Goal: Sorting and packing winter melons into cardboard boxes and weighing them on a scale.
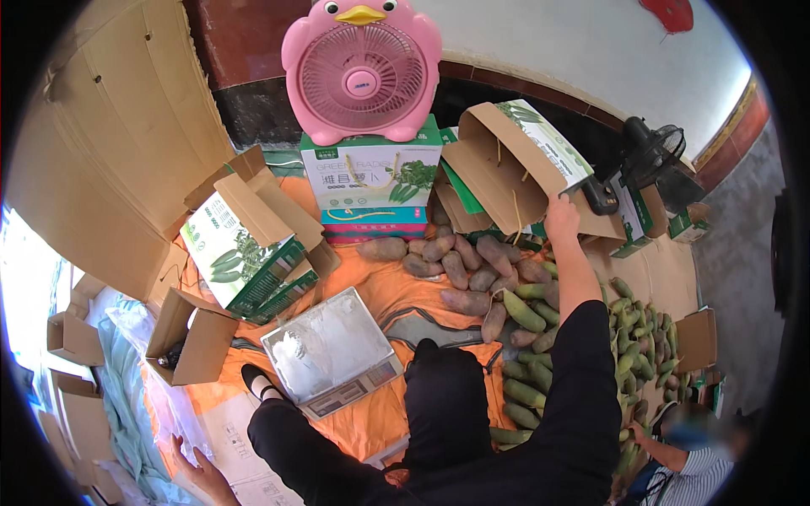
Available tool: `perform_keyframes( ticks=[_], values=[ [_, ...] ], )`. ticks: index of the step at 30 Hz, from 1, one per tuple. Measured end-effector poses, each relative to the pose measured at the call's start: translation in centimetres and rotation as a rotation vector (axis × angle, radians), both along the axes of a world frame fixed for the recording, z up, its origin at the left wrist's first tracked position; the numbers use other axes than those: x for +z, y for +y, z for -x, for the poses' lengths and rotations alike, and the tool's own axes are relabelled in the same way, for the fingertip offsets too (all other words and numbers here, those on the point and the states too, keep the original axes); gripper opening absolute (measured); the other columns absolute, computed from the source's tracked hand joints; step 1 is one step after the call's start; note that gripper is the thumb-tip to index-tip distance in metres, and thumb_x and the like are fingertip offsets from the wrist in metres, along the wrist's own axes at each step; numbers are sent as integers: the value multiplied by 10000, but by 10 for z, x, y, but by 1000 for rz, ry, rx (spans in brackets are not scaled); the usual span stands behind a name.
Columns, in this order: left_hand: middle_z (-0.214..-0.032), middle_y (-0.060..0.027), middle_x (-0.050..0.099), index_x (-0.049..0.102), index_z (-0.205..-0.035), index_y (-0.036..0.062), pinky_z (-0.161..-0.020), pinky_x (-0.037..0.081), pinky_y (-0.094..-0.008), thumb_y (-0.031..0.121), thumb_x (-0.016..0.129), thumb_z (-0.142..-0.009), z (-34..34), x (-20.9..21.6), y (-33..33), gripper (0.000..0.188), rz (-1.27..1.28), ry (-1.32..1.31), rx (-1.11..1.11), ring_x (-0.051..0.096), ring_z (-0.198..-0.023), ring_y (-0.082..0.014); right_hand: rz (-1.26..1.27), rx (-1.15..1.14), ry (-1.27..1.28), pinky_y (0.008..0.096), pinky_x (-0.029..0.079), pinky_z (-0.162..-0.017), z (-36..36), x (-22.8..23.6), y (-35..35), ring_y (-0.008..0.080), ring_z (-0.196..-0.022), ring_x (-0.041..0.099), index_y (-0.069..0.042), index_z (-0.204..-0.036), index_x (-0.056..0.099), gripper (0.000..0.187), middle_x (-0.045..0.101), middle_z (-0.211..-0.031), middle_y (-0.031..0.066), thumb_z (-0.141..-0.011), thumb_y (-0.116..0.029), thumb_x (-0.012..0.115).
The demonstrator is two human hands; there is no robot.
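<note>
My right hand is up on the flap of the open carton behind the root pile, fingers curled on its edge. I'd pull it steadily, low, without tipping. My left hand rests flat and empty on the paper sheet.

Produce packing area, informal, set up on the floor of a building. Evidence: orange ground sheet carrying loose heaps of green radishes and brown root vegetables; flat digital weighing scale; printed green-and-white produce cartons, some open, some stacked; flattened brown cardboard against the wall; pink desk fan atop a carton; black fan behind.
</note>
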State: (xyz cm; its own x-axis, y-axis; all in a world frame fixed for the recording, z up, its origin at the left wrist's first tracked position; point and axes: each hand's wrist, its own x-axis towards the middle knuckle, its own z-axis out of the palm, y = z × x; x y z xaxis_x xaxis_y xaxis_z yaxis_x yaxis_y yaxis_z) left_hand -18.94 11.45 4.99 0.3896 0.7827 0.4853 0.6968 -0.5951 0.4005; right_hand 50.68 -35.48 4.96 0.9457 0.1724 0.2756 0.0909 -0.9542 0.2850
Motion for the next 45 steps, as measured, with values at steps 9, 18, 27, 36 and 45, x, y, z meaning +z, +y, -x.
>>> perform_keyframes(
  ticks=[9, 18, 27, 36, 45],
  values=[
    [-1248, -162, 558, 474, -1362, 31, -1027, 369, -402, -54, 487, -853, -27, 12, -18, 517, 49, -22, 25, 525, -1169, -285, -394, -304, 48, 452, 508, -874, -10, 9, 14, 395, -1061, 594, -173, -1444, 269, 782, 383, -1395, 176, -816, -268, 726],
    [-1231, -170, 556, 469, -1348, 20, -1013, 371, -409, -74, 507, -844, -65, 16, -26, 514, 108, 60, 16, 523, -1150, -302, -205, -219, -19, 432, 555, -780, -63, -26, 1, 378, -964, 644, -204, -1454, 294, 675, 286, -1512, 122, -873, -181, 635],
    [-1215, -174, 558, 506, -1268, -26, -1024, 364, -421, -72, 517, -816, -84, 19, -21, 454, 119, 63, -94, 506, -1170, -317, -252, -166, -83, 458, 549, -759, -57, -13, -9, 362, -896, 670, -164, -1352, 403, 473, 432, -1389, 142, -893, -82, 480],
    [-1191, -166, 567, 557, -1210, -14, -1048, 341, -429, -49, 530, -838, -105, 29, -10, 374, 158, -64, -259, 491, -1195, -342, -297, -207, -199, 518, 511, -755, 42, 82, -66, 408, -909, 644, -158, -1105, 596, 225, 674, -961, 189, -953, -275, 478],
    [-1115, -133, 606, 627, -1091, 3, -1018, 380, -422, -59, 574, -819, -122, 48, -28, 284, 130, -169, -513, 516, -1186, -335, -418, 86, -155, 381, 480, -849, 151, 158, -120, 322, -985, 641, -68, -1188, 609, 288, 668, -1051, 186, -947, -206, 532]
  ],
)
